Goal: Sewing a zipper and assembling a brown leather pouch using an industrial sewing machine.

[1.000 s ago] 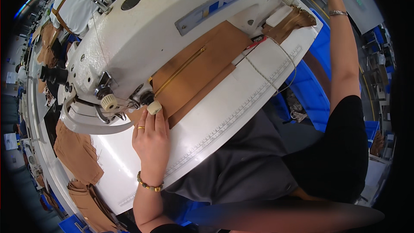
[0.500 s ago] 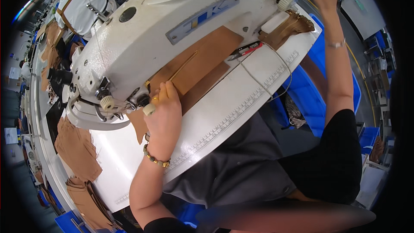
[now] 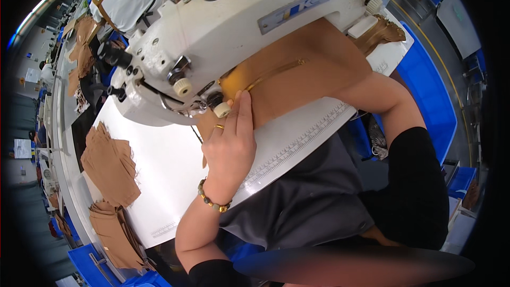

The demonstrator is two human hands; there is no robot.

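A brown fabric panel lies under the arm of a white sewing machine, its right side raised over my right forearm. A narrow brown strip, perhaps a zip, runs along the panel. My left hand rests on the panel's left end beside the presser area, fingers stretched out and pressing down. A gold ring and a beaded bracelet are on that hand and wrist. My right hand is hidden beneath the fabric, so its fingers do not show. Yellow light falls on the cloth by the needle area.
Brown cut pieces lie on the white table at left, with a stack nearer me. Bunched brown cloth sits by the machine's right end. A blue bin stands at right. Another person sits at far left.
My right arm has come down from the upper right, and its hand is now under the panel. The panel has spread rightward and rises over that forearm. Red-handled snips seen earlier are out of sight.
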